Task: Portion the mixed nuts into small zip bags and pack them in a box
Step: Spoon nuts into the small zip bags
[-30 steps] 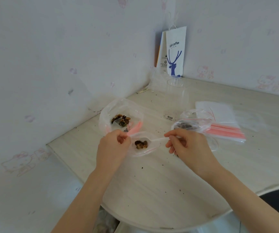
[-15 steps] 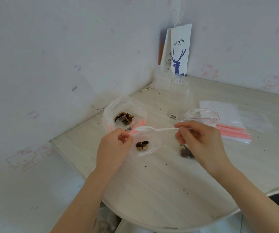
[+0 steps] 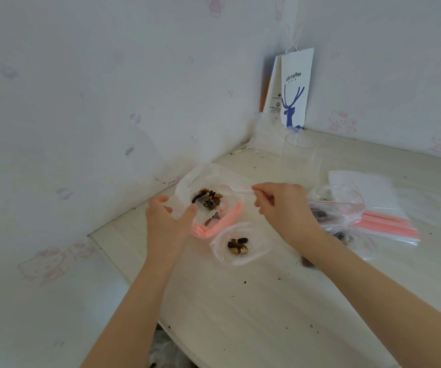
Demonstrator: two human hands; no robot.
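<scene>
Right hand (image 3: 283, 205) pinches a clear plastic spoon (image 3: 234, 189); left hand (image 3: 167, 221) hangs open. The small clear zip bag (image 3: 238, 245) looks part-filled, nothing boxed yet.

Table (image 3: 253, 314): pale wood; I see crumbs (image 3: 245, 282).
Far left: large nut bag (image 3: 206, 179).
Centre: small zip bag (image 3: 257, 235), nuts (image 3: 238, 246) inside.
Right: empty zip bags (image 3: 381, 208), stacked.

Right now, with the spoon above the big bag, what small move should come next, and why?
Probably dip the spoon down into the nuts in the big bag and lift a scoop. Its bowl looks empty and hovers just above that pile, and the small zip bag in front holds only a few pieces, so it likely needs more.
</scene>
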